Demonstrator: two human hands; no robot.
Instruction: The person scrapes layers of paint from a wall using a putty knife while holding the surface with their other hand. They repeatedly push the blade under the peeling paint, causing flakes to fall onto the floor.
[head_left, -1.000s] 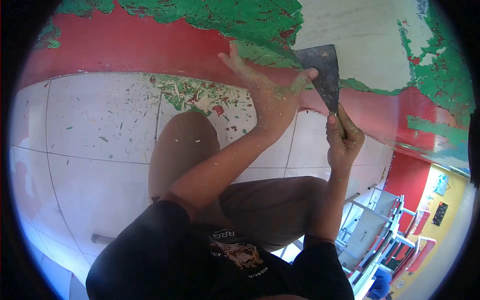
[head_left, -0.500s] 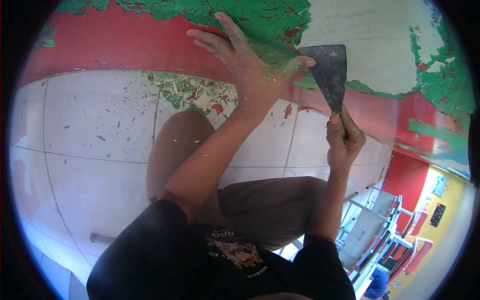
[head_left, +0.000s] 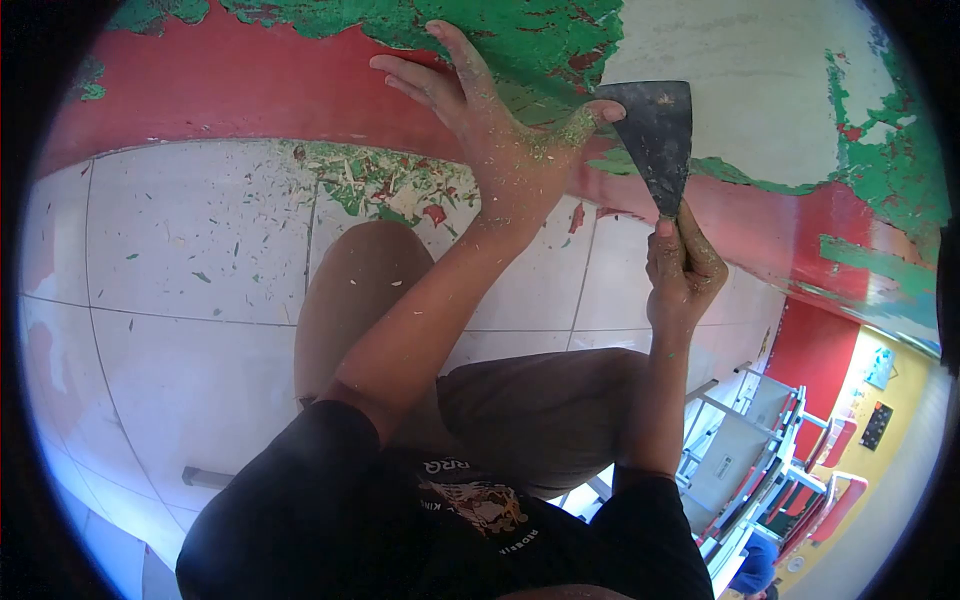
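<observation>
And here's the right hand point(head_left: 685, 275), its grip closed round the handle of the scraper point(head_left: 655, 135), the dark blade up against the wall point(head_left: 250, 85), where green paint point(head_left: 540, 35) meets a pale patch point(head_left: 745, 85)! Over to the left hand point(head_left: 515, 165): grip open, fingers spread over the red band and green edge, dusted with green crumbs, thumb reaching the blade's left side, though whether it presses there is hard to tell. Below, flakes point(head_left: 400, 190) of green, red and cream litter the tiled floor point(head_left: 190, 380), just beyond a bent knee point(head_left: 365, 265), with metal-framed furniture point(head_left: 730, 450) off to the lower right.
</observation>
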